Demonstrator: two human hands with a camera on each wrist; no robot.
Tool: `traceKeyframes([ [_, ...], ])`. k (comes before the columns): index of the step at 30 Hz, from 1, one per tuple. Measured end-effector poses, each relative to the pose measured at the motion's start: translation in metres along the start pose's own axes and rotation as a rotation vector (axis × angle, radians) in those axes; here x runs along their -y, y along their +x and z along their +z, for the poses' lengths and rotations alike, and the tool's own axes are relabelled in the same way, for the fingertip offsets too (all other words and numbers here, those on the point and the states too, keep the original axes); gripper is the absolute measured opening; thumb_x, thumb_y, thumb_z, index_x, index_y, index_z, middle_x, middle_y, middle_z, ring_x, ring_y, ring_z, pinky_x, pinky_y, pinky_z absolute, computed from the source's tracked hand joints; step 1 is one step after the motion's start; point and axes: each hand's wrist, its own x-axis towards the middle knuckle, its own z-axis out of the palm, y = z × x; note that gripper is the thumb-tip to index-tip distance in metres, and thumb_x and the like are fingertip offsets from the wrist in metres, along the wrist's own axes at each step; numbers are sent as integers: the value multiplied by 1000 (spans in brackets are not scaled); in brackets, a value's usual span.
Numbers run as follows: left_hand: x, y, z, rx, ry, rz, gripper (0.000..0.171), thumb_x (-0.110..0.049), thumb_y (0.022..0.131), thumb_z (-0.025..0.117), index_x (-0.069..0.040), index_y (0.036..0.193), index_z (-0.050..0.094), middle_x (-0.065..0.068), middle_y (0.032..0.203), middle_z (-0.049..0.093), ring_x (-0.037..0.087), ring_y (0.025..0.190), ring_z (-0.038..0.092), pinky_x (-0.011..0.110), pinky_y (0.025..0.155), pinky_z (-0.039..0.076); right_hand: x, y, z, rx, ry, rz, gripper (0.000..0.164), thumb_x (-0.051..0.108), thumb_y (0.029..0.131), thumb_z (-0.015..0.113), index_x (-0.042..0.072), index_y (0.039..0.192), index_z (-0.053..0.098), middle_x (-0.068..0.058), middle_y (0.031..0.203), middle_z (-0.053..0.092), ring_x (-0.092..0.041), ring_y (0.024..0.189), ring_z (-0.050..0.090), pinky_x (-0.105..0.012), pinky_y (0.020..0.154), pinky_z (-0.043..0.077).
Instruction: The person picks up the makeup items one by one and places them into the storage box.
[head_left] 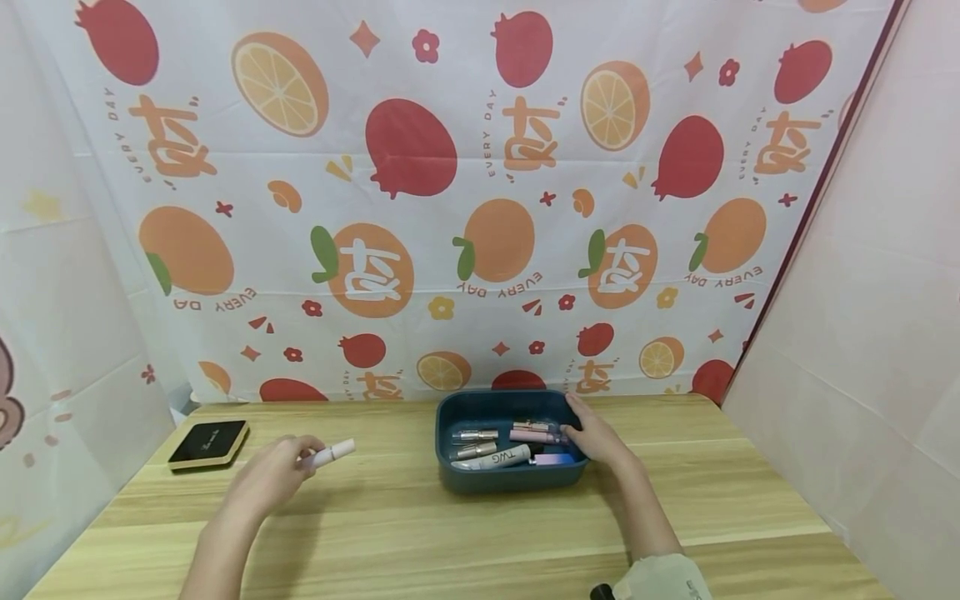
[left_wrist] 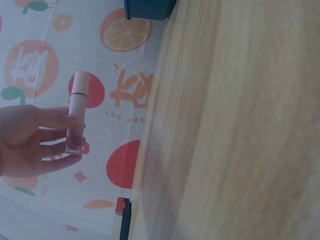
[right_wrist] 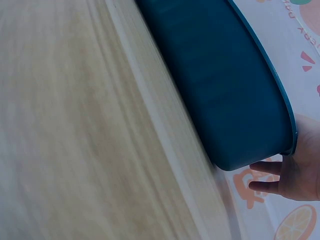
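My left hand (head_left: 272, 475) pinches a pale pink lip gloss tube (head_left: 335, 452) above the table, left of the bin. In the left wrist view the tube (left_wrist: 78, 110) stands nearly upright between thumb and fingers, with a thin dark band and a small drawing on it. At the right end of the dark blue bin (head_left: 513, 481), my right hand (head_left: 602, 437) grips the rim, thumb over the edge and fingers along the outside. Inside the bin lie several cosmetic tubes, among them a white tube lettered TWG (head_left: 504, 457), a pink tube (head_left: 531, 436) and a blue-pink one (head_left: 553, 459).
A flat black case with gold edges (head_left: 208, 444) lies at the table's back left. The wooden table (head_left: 420, 542) backs onto a fruit-printed cloth (head_left: 427, 350), and pale cloth walls stand on both sides. The bin sits near the back edge.
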Motion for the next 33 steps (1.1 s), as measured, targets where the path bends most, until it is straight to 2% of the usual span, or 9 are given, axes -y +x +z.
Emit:
traceKeyframes([
  [16,-12,5,2,16,-1,8,20,3,77,66,-2,96,66,10,86,60,28,77,58,48,67,46,1,0,1,-1,11,5,61,15,92,55,0,143,26,-18,146,25,-36,131,24,-51,103,21],
  [22,-19,7,6,1,-10,36,20,4,75,67,-1,94,66,12,87,60,31,79,58,49,67,47,1,0,1,-7,-2,7,61,16,91,55,-1,143,27,-18,146,25,-36,131,24,-51,103,22],
  [33,-31,13,12,-8,-18,67,19,4,75,68,-3,93,66,8,83,60,26,75,58,46,64,47,2,0,1,-4,-9,7,61,15,91,55,-1,143,26,-17,146,25,-36,131,24,-51,102,22],
])
